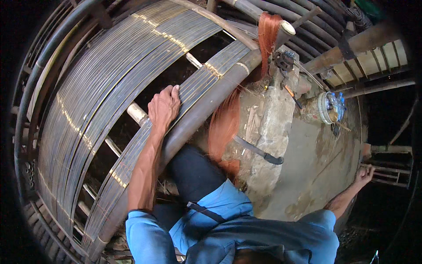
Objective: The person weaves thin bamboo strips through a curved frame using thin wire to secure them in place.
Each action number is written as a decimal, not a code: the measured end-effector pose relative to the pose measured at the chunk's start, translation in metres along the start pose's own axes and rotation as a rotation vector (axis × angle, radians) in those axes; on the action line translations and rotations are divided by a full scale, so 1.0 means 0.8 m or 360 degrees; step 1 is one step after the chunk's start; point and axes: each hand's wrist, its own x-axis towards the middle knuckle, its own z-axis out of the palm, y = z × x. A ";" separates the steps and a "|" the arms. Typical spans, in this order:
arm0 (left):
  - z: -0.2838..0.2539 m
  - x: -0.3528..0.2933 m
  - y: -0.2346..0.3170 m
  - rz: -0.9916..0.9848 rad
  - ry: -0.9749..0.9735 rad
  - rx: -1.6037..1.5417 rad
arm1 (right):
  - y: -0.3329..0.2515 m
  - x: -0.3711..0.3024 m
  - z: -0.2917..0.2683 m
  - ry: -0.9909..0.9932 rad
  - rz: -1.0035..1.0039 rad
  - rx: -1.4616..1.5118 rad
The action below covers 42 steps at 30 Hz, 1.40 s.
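My left hand (164,105) rests on a narrow strip of dark bamboo slats (198,88), its fingers curled down over the edge beside a gap. A thick bamboo pole (206,103) runs along that strip on the near side. Far out to the right, my right hand (364,175) is raised with its fingers drawn together; whatever they hold, if anything, is too small to make out. Beside it is a wooden rung frame (389,176). Reddish-brown fibre strands (269,37) hang over the pole's far end, and a loose bundle (225,127) spreads below near my knee.
A machete (259,150) with a dark handle lies on the ground by a concrete ledge (274,132). An orange-handled tool (292,95) lies farther off. At the right stands a white bucket (325,108) beside clear plastic bottles (337,104). A wide slatted bamboo panel (110,75) fills the left.
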 end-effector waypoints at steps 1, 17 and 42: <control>0.011 0.005 0.002 -0.0015 -0.0064 -0.0010 | 0.043 -0.017 -0.007 0.0755 -0.0028 -0.0854; 0.010 0.014 0.000 -0.0044 -0.0226 -0.0075 | 0.597 0.062 0.636 -0.0971 -0.1120 -0.1926; 0.009 0.012 -0.002 0.0076 -0.0164 -0.0041 | 0.684 0.003 0.682 -0.1164 0.0387 -0.0182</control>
